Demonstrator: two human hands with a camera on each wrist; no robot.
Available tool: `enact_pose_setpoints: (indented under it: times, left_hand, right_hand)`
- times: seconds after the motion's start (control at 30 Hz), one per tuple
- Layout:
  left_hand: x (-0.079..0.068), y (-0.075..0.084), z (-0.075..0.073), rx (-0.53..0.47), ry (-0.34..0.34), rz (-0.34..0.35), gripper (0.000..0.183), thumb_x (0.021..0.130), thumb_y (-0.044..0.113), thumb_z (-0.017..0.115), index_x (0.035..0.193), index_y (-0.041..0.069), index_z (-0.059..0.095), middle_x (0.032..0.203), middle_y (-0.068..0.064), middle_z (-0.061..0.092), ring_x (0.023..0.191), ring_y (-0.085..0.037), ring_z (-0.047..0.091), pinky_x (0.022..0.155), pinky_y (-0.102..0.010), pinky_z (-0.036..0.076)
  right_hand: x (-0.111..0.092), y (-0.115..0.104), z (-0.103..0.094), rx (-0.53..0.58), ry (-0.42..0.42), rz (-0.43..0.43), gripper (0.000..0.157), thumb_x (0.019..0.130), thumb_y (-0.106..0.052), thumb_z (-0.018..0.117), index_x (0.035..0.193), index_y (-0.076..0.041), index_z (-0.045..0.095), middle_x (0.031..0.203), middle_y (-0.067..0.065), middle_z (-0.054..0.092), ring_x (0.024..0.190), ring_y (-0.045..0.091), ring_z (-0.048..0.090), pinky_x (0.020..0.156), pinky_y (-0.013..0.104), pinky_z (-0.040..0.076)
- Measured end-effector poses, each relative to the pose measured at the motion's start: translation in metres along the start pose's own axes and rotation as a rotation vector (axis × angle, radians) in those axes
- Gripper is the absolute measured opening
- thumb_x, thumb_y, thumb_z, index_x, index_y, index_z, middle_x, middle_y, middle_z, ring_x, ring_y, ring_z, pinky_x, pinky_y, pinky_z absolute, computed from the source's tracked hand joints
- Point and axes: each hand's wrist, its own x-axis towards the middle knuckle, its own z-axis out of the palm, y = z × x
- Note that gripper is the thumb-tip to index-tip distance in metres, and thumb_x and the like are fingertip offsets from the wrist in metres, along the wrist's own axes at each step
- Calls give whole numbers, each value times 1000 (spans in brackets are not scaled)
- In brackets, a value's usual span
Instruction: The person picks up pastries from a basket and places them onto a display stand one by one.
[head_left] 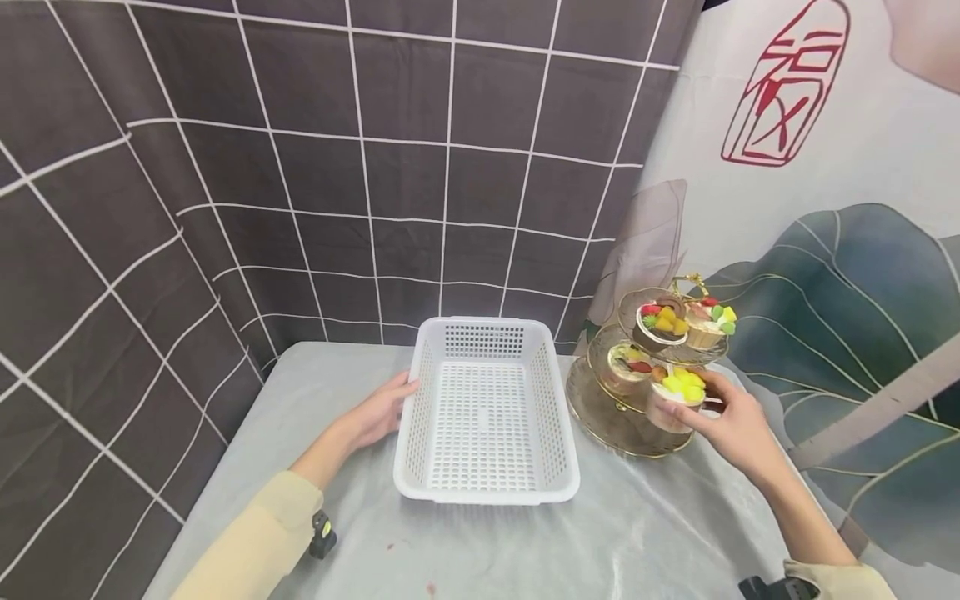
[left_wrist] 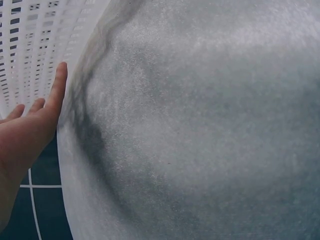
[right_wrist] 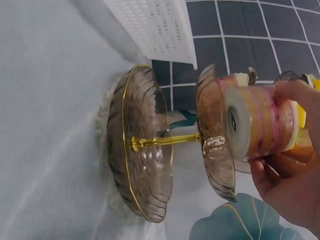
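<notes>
My left hand (head_left: 378,412) touches the left side of a white plastic basket (head_left: 408,450) with its fingers extended; in the left wrist view the fingers (left_wrist: 57,90) lie against the mesh wall. On the right, my right hand (head_left: 742,429) grips a dessert cup (head_left: 666,414) topped with yellow fruit, thumb on one side and fingers on the other. The right wrist view shows that cup's clear wall with pink and tan layers (right_wrist: 265,122), close to the middle plate (right_wrist: 215,145) of a tiered stand. Whether its base touches the plate I cannot tell.
The stand's wide bottom plate (head_left: 600,414) rests on the grey tablecloth (head_left: 487,550). Another dessert cup (head_left: 628,371) sits on the middle tier. Up top are a dark fruit cup (head_left: 660,325) and a pale cupcake (head_left: 707,325). Behind hangs a dark gridded curtain (head_left: 405,175).
</notes>
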Motion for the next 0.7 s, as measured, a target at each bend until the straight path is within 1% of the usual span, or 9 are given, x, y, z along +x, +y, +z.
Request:
enact_pose_setpoints:
  times: [0.1,0.13,0.17,0.23,0.27,0.33,0.5,0.6,0.7]
  left_hand:
    - [1,0,1,-3,-2,-2,66,116,38,38,171,16,10,170,-20,31,158,-43,25,124,-66,28]
    - [1,0,1,-3,-5,-2,66,116,38,37,171,17,9,170,-21,31,158,-44,24,124,-66,28]
    - [2,-1,1,-6,-8,-1,65,116,38,37,171,17,9,170,-21,31,158,-44,24,124,-66,28]
    - [2,-1,1,-10,-10,1,65,116,37,37,171,17,9,170,-21,31,158,-44,25,124,-67,28]
    - [2,-1,1,-9,-9,1,65,116,37,37,171,17,9,170,-21,31,158,-44,24,124,-67,28]
    - [3,-1,2,-15,-6,3,64,116,36,37,171,17,10,170,-21,31,158,-44,24,124,-67,28]
    - [3,-2,4,-12,5,2,63,116,36,36,171,16,11,169,-20,32,158,-43,24,124,-67,28]
    - [3,-3,3,-3,5,2,63,116,36,36,171,16,12,169,-20,32,158,-43,25,123,-68,28]
    - [4,-3,1,6,12,1,63,116,37,37,171,16,12,168,-21,34,157,-43,27,122,-67,31]
  right_hand:
    - [6,1,1,-28,0,66,76,96,-38,80,148,9,49,131,31,61,114,40,62,77,1,43]
    - [8,2,2,-37,7,85,78,97,-40,79,148,9,47,132,32,60,116,45,60,81,6,46]
    - [10,3,3,-43,16,103,80,97,-41,78,149,9,46,133,33,59,118,48,59,85,14,52]
    - [15,6,6,-55,39,129,82,97,-44,78,150,8,45,134,33,59,120,50,58,90,33,58]
    - [17,7,8,-64,52,137,82,97,-45,77,151,7,44,135,33,59,120,50,58,92,44,59]
    - [22,8,12,-70,79,141,82,96,-44,79,151,6,45,136,34,59,121,51,59,94,64,55]
    - [29,10,20,-98,117,127,77,93,-36,82,146,9,48,131,37,61,117,54,62,95,67,54]
    - [32,12,23,-126,135,92,73,91,-31,84,141,12,51,127,38,63,112,54,64,93,67,55]
    - [35,14,24,-142,131,48,72,89,-26,85,139,12,51,124,40,63,110,54,64,90,68,54]
